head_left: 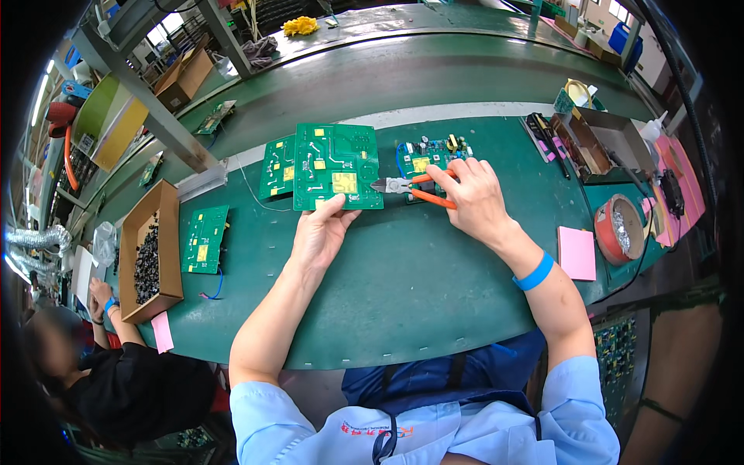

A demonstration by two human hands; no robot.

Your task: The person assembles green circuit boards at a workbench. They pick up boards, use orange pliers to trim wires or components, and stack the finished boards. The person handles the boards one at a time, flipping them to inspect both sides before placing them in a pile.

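Observation:
My left hand (323, 230) grips a green circuit board (333, 159) by its near edge, thumb on top. The board is held up with its solder side and yellow patches facing me. In my right hand (474, 195) are cutting pliers (395, 185) with orange handles; their jaws point left at the board's right edge. Whether the jaws touch the board I cannot tell. Partly behind the held board lies a second circuit board (276, 167). Another board (435, 155), component side up, lies beyond the pliers, partly hidden by my right hand.
Left on the green bench stand a circuit board (205, 240) with a blue wire and a cardboard box (167, 291) of small black parts. At right are a pink pad (576, 253), a red round tin (618, 229) and a tray (597, 147). A co-worker (116, 372) sits at left.

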